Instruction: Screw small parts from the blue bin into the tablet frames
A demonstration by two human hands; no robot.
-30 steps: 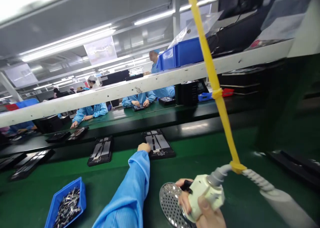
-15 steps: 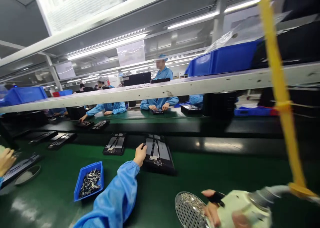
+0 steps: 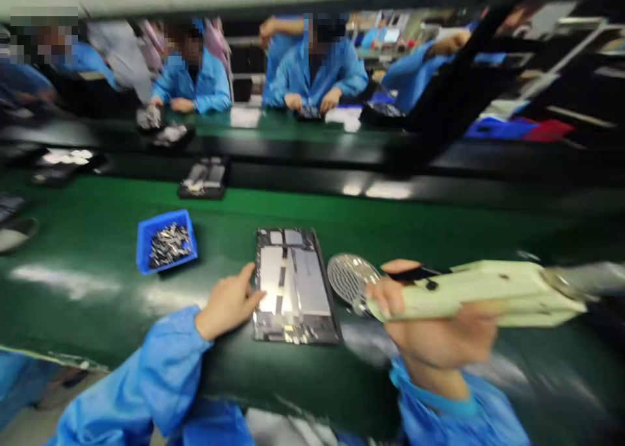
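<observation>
An opened tablet (image 3: 310,280), its grey and silver inner panels facing up, lies on the green counter (image 3: 107,228), directly in front of the wearer and between the two hands. Its long sides run away from the wearer. The left hand (image 3: 228,305) comes in from the left: the forefinger's tip is at the tablet's left edge, and the thumb, lower down, reaches slightly over that edge. These two fingers stand a little apart; whether they pinch the tablet or merely rest against it, I cannot tell.

Beyond the tablet's right edge, the right hand (image 3: 437,335) has its fingers wrapped around a pale green handheld tool (image 3: 493,290), which lies nearly level across the view. The tool's round perforated metal disc (image 3: 352,278) is just beside the tablet's right edge; blur hides whether they touch.

Left of the tablet and farther from the wearer, a blue bin (image 3: 143,254) holds a heap of small dark and shiny parts (image 3: 170,244). Behind the bin and to its right sits a smaller-looking second device (image 3: 202,178), also opened. Across the far surface, a co-worker in blue (image 3: 315,75) has both hands at a device (image 3: 308,113), and another co-worker (image 3: 208,84) sits to the left.
</observation>
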